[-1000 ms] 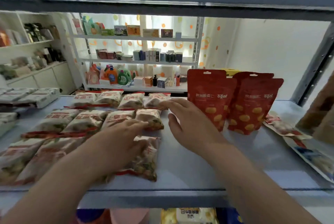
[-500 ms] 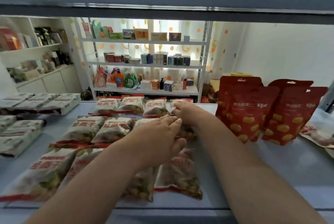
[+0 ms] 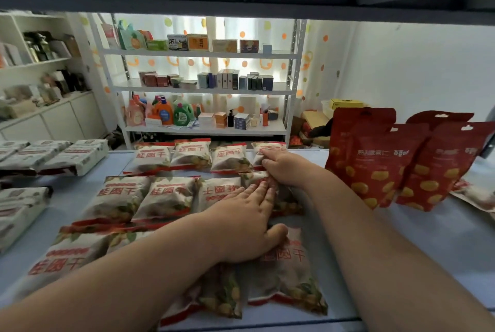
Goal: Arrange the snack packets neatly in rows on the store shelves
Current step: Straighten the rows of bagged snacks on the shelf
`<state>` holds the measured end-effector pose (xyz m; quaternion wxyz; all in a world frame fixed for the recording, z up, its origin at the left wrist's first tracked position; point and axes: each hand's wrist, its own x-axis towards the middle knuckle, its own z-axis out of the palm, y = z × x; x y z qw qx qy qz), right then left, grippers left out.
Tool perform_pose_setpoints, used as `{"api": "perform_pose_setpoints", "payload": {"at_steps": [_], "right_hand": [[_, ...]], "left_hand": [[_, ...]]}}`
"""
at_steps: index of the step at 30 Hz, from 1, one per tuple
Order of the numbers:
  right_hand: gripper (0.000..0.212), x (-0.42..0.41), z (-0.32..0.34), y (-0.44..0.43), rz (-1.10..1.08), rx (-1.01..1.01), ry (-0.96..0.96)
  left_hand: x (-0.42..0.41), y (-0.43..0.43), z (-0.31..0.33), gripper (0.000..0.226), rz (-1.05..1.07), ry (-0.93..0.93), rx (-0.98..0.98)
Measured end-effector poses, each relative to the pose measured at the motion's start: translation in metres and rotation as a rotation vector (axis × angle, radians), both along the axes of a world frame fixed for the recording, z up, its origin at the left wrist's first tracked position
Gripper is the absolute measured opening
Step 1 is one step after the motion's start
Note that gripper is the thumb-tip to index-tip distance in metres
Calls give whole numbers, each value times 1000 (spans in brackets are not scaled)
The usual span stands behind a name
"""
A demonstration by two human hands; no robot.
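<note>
Left hand [image 3: 249, 224] lies flat, fingers straight, on the packets [image 3: 289, 272] beneath; right hand [image 3: 285, 168] fingertips touch the far packet [image 3: 267, 146], grasp unclear

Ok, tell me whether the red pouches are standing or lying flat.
Standing: the red pouches rest on their bottom edges, tops up, leaning slightly.
</note>
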<state>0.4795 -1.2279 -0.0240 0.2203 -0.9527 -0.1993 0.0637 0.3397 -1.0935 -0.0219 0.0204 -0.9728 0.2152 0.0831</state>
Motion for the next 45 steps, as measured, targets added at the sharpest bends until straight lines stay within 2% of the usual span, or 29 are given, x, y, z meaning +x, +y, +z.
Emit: {"api": "perform_pose_setpoints", "payload": {"at_steps": [3, 6, 10, 13, 17, 22, 31, 39, 43, 45], "right_hand": [[48, -24, 26, -8, 7, 70, -126], [48, -58, 36, -15, 58, -15, -229], [51, -93, 14, -12, 147, -223, -144], [53, -94, 4, -13, 119, -328, -103], [53, -99, -5, -26, 77, -255, -203], [55, -96, -13, -35, 22, -173, -274], [55, -91, -11, -38, 8, -148, -248], [53, -93, -5, -42, -28, -156, -250], [57, -125, 6, -40, -19, -105, -355], [65, -151, 6, -36, 31, -102, -296]], "left_hand": [[5, 14, 20, 69, 19, -25, -68], [31, 36, 42, 52, 25, -151, -115], [89, 43, 49, 44, 49, -243, -215], [125, 32, 42, 49, 8, -196, -220], [151, 25, 19, 52, 21, -104, -213], [158, 30, -12, 51, 14, -110, -237], [160, 33, -22, 65, -5, -132, -252], [158, 33, -21, 56, -32, -147, -330], [157, 32, -19, 50, -61, -226, -339], [157, 29, -17, 55, -80, -217, -284]]}}
